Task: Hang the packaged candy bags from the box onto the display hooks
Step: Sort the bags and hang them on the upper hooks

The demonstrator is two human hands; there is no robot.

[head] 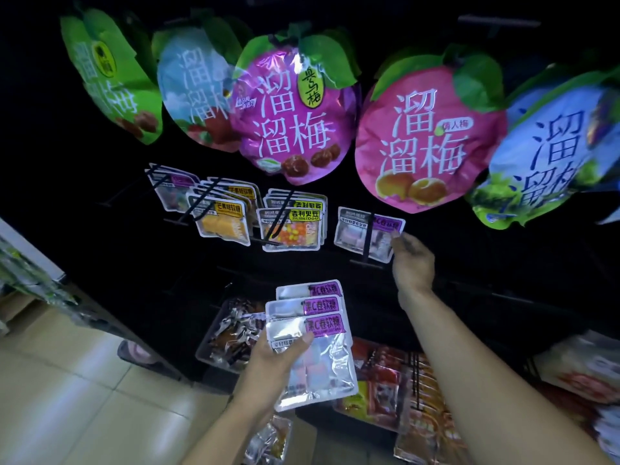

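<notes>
Left hand gripping fanned stack of purple-labelled candy bags, thumb pressing across the top bag, below the display hook. Right hand pinching right edge of purple-labelled bag hanging on that hook. Jelly-bean bags and mango bags hanging left of that hook; plum bags hanging above it.

Everything around me is dim; the rack behind the hooks is nearly black. Light comes from my side, catching the big plum bags overhead and throwing white glare off the silver packs I hold. The floor at lower left glows pale. The wide lens bends the edges, and the corners smear soft and blurred.
</notes>
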